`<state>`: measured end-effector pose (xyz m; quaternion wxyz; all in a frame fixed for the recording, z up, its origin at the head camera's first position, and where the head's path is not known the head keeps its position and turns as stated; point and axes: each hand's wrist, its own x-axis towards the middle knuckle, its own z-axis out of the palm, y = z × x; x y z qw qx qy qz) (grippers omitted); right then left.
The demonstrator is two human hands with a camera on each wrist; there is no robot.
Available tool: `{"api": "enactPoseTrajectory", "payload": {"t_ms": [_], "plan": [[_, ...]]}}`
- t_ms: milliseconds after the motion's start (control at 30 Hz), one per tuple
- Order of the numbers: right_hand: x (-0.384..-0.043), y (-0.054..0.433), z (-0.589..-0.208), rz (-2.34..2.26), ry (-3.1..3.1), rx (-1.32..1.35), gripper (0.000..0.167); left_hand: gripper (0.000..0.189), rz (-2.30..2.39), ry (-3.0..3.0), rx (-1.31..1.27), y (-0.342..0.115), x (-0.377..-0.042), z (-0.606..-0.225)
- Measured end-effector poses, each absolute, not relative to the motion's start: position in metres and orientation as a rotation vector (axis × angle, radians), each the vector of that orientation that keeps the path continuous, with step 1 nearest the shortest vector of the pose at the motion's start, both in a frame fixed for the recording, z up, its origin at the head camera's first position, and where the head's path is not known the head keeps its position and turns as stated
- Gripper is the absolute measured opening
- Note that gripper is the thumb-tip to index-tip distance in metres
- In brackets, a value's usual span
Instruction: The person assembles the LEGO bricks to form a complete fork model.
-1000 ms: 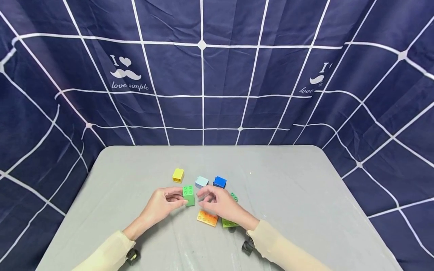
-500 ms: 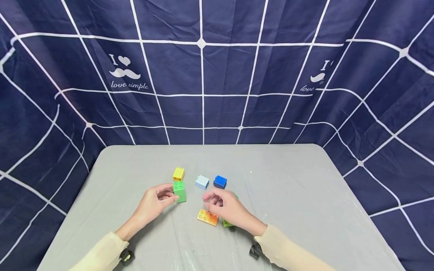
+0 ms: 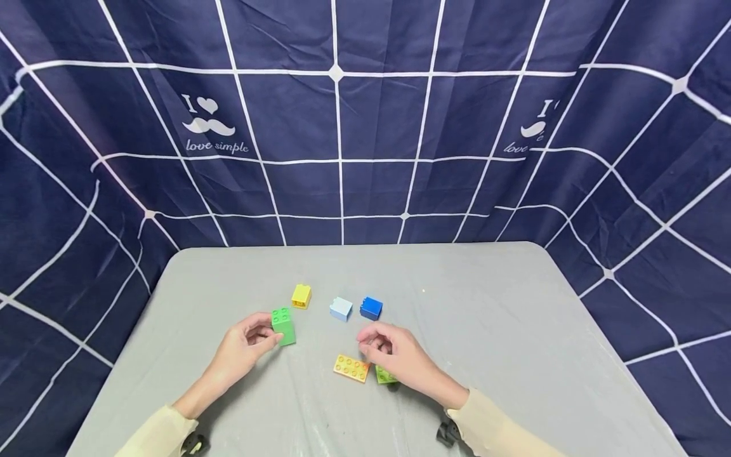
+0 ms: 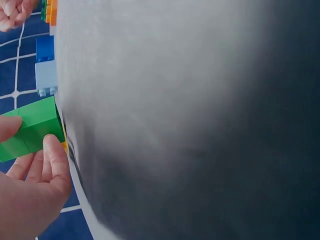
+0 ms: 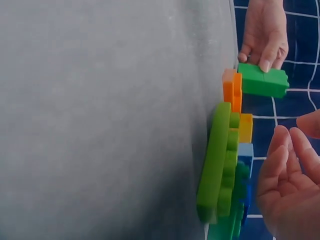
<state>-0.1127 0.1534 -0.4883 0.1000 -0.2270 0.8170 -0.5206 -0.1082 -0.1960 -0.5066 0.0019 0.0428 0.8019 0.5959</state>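
Left of centre in the lower half of the head view, my left hand point(image 3: 238, 350) pinches a tall bright-green plastic block point(image 3: 283, 327) between thumb and fingers, its four studs facing up; I cannot tell whether its base touches the grey-covered table point(image 3: 485, 298). My right hand point(image 3: 402, 352), right of centre, is released, its fingers loosely bent. It partly covers a flat lime-green studded brick point(image 3: 385, 375), and just left of that lies a flat orange brick with two rows of studs point(image 3: 351, 368). Further up the frame, near the middle, I see a small yellow brick point(image 3: 301, 296), a pale-blue one point(image 3: 341, 309) and a dark-blue one point(image 3: 371, 308), spaced apart. Toward the bottom of the right wrist view, a darker-green studded piece point(image 5: 229, 227) shows beside the lime-green brick.
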Motion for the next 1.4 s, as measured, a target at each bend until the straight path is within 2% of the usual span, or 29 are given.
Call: {"api": "enactPoseTrajectory", "payload": {"t_ms": [633,1100,1400], "plan": [[-0.097,0.209,-0.493,-1.551,2.505,-0.612,0.011,0.036,1.827,2.606,0.114,-0.230,-0.094,-0.506],[-0.092,0.217,-0.494,-1.526,2.513,-0.651,0.014,0.037,1.868,2.568,0.172,-0.238,-0.092,-0.508],[-0.089,0.220,-0.496,-1.529,2.489,-0.652,0.017,0.048,1.883,2.553,0.148,-0.238,-0.082,-0.506]]}}
